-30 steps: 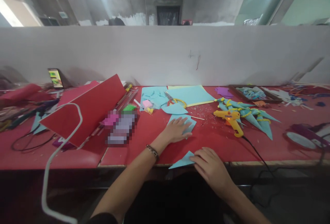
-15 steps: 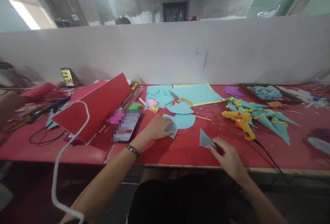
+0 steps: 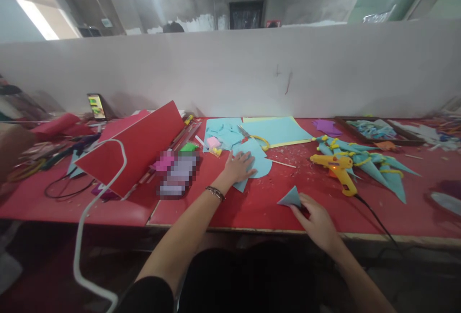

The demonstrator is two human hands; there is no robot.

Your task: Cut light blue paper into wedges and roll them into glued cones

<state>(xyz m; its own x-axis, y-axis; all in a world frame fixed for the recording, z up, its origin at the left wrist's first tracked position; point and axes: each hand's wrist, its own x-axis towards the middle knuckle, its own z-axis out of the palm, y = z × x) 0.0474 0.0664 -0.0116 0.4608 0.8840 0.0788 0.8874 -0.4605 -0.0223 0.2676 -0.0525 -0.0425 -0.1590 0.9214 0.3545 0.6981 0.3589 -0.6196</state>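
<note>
My left hand (image 3: 237, 167) lies with its fingers spread over light-blue paper cutouts (image 3: 262, 166), which have rounded edges and overlap one another. A corner of blue paper pokes out below the fingers. Nearer the table's front edge, my right hand (image 3: 317, 219) pinches a folded or rolled blue paper piece (image 3: 291, 197) between thumb and fingers; its pointed end faces up and left. Scissors (image 3: 260, 140) with yellow handles rest just behind the cutouts. A thin stick (image 3: 284, 163) lies right of them. To the right sits a yellow hot glue gun (image 3: 336, 166), its small light lit.
Blue paper cones with yellow trim (image 3: 378, 169) lie beyond the glue gun. A tray (image 3: 406, 139) of blue scraps stands at the back right. Larger blue sheets (image 3: 277, 129) lie near the partition (image 3: 230, 73). A red board (image 3: 140, 145), phone (image 3: 180, 174) and white cable (image 3: 81, 236) occupy the left.
My left hand has moved right and slightly up, its fingers spreading onto the cutouts. In my right hand, the blue paper piece has turned and looks narrower.
</note>
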